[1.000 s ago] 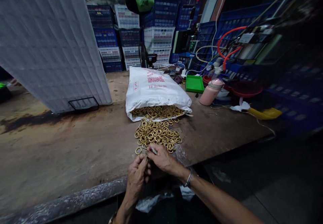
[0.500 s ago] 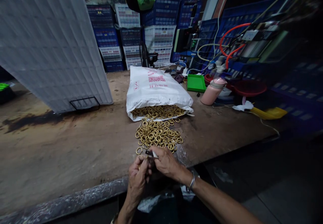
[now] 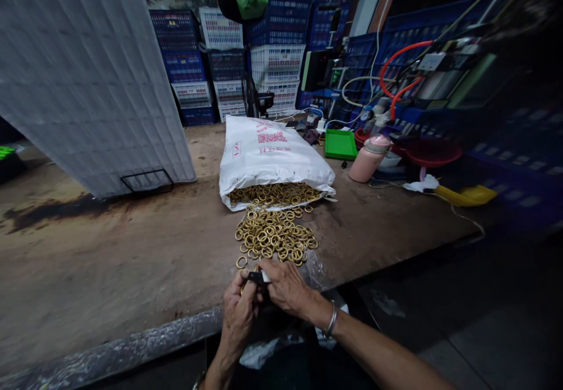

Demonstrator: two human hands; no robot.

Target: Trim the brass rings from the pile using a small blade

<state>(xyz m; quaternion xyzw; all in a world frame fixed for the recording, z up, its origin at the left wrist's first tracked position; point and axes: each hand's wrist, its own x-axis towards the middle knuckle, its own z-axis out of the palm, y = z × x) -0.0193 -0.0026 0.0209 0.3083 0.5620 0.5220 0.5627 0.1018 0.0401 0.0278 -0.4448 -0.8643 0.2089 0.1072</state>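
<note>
Near the table's front edge, my left hand is closed in a pinch on a gold-coloured ring, most of it hidden by the fingers. My right hand is wrapped round a small tool with a flat black blade and a white handle. The blade lies across the left fingertips, close to the ring. Just beyond both hands spreads a loose pile of gold-coloured rings. More rings spill from the open mouth of a white woven sack lying on its side.
The wooden table has a plastic-wrapped front edge. A tall white ribbed panel stands at left. On the right are a pink bottle, a green tray and a yellow object. Stacked crates fill the back.
The black blade has turned flatter and moved left over my left fingertips. My right hand has shifted slightly with it. The rings and sack look unmoved.
</note>
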